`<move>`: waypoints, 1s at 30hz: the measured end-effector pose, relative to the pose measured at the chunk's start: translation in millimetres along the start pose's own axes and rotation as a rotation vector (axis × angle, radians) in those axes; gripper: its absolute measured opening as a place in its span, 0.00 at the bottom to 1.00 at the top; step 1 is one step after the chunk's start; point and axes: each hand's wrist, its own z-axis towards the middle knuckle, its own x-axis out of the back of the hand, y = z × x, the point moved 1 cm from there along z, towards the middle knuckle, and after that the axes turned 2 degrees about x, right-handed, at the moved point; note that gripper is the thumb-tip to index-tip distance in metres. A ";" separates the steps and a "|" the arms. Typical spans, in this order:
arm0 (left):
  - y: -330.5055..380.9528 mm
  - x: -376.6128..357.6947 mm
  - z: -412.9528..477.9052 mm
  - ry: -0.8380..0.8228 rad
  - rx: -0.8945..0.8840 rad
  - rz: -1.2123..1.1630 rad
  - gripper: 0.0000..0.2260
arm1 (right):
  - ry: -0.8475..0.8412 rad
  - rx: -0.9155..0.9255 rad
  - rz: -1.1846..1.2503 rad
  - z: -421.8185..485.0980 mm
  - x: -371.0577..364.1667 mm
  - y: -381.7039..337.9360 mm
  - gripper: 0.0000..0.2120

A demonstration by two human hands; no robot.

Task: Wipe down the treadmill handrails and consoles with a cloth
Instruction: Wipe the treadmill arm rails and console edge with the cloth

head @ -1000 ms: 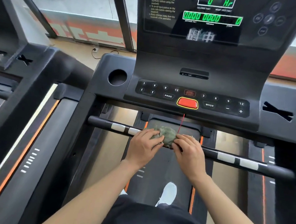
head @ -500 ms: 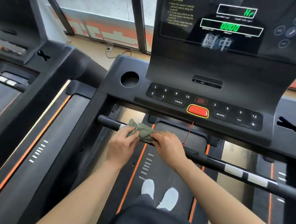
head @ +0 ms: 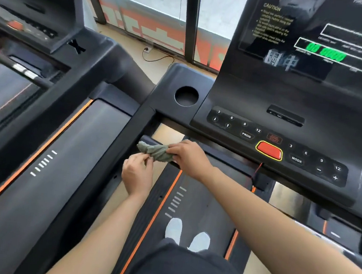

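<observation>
cloth (head: 156, 152) bunched on handrail (head: 146, 138) end, gripped by curled right hand (head: 190, 158) fingers | left hand (head: 137, 173) fingers curled just below cloth, pinch cannot be told | console (head: 276, 133) judged not yet wiped

Console (head: 258, 89): glossy, reflective black display panel over a matt black plastic housing. Button (head: 269, 151) on console: glossy red plastic. Cloth (head: 158, 153) below console: soft, crumpled grey-green fabric. Belt (head: 204, 206) beneath console: matt, dark.

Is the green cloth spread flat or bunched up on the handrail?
Bunched up: the cloth is a crumpled roll across the handrail, gripped by the right hand.
</observation>
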 end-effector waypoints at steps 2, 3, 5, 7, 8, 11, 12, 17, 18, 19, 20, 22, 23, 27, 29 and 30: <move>-0.9 -1.1 0.9 0.034 0.097 -0.037 0.04 | 0.114 0.036 -0.122 11.6 -2.0 -1.9 0.09; -2.6 -2.5 1.1 0.041 0.158 -0.063 0.04 | 0.168 0.038 -0.162 18.0 -2.9 -2.1 0.08; -4.7 -3.1 1.4 0.031 0.334 -0.163 0.05 | 0.219 0.031 -0.227 30.4 -4.7 -2.5 0.07; -6.5 -1.8 1.8 0.008 0.496 -0.268 0.05 | 0.217 0.008 -0.234 40.3 -6.5 -4.0 0.09; -5.3 -0.3 2.1 -0.007 0.549 -0.306 0.04 | 0.196 -0.008 -0.190 44.1 -6.5 -5.1 0.09; 0.0 0.7 5.8 -0.079 0.743 -0.642 0.08 | 0.090 -0.138 0.025 52.1 -7.1 -12.9 0.09; 2.6 0.7 7.6 -0.120 0.830 -0.829 0.10 | 0.078 -0.200 0.096 54.8 -6.1 -16.5 0.09; 10.2 -4.0 13.7 -0.159 0.981 -1.211 0.08 | -0.001 -0.347 0.367 71.4 0.7 -26.4 0.10; 13.7 -4.4 13.7 -0.108 1.014 -1.224 0.07 | -0.057 -0.347 0.390 74.3 1.3 -27.0 0.10; 18.4 -4.7 14.6 -0.057 1.043 -1.246 0.07 | -0.104 -0.343 0.395 77.0 1.5 -26.8 0.11; 22.7 -5.0 14.4 -0.019 1.072 -1.279 0.07 | -0.142 -0.332 0.378 78.0 1.7 -27.9 0.12; 30.8 -8.2 15.6 0.026 1.135 -1.334 0.07 | -0.195 -0.302 0.319 81.4 1.9 -28.4 0.15; 32.4 -10.6 15.8 0.031 1.154 -1.333 0.06 | -0.208 -0.284 0.292 82.5 2.2 -28.8 0.16; 31.1 -13.5 15.0 -0.030 1.100 -1.252 0.05 | -0.218 -0.245 0.155 82.3 9.2 -26.2 0.11; 28.4 -13.0 13.4 -0.064 1.050 -1.164 0.07 | -0.204 -0.256 0.111 78.9 15.5 -20.5 0.08; 26.8 -12.4 11.9 -0.080 1.030 -1.117 0.08 | -0.198 -0.265 0.104 75.8 17.8 -19.2 0.08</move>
